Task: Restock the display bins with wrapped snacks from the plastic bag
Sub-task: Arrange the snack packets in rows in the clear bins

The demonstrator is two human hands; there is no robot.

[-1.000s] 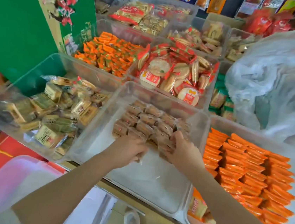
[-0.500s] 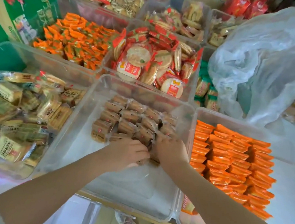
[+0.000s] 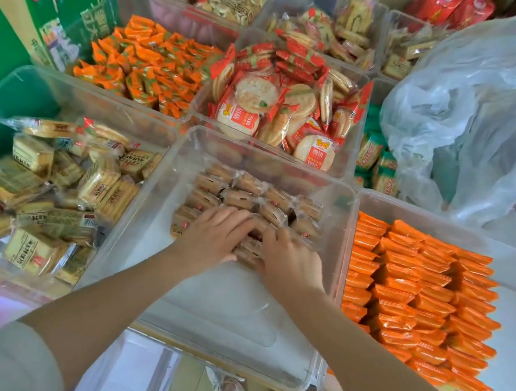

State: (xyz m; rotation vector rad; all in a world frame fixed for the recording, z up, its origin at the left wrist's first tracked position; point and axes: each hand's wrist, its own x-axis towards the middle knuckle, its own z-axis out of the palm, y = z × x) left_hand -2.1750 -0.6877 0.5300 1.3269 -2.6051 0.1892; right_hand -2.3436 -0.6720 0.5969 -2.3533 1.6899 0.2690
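Seen from a head-worn camera, looking down on a shop display of clear plastic bins. Both hands down in the middle clear bin [image 3: 337, 223], on the near edge of a block of brown wrapped snacks [image 3: 250, 194] packed in rows across the bin's far half, the near half of its floor bare. Left hand [image 3: 213, 237] palm down, fingers extended and resting flat on top of the nearest packets. Right hand [image 3: 291, 258] just beside it, knuckles up, fingers bent down into the packets at the row's front; whether pinching one or only pressing, cannot tell, fingertips hidden. Thumbs nearly touching over the same few packets.

Large translucent plastic bag [image 3: 486, 102] slumped at upper right, behind the right-hand bin of neatly stacked orange packets [image 3: 415, 297]; more brown snacks faintly visible through its lower edge. To the left, a bin of loosely heaped yellow-green biscuit packs [image 3: 54, 191]. Behind the middle bin, round rice crackers [image 3: 277, 101] in red-trimmed wrappers; beside those, to the left, small orange-and-green sachets [image 3: 146, 67]. Green carton [image 3: 14, 39] at far left.
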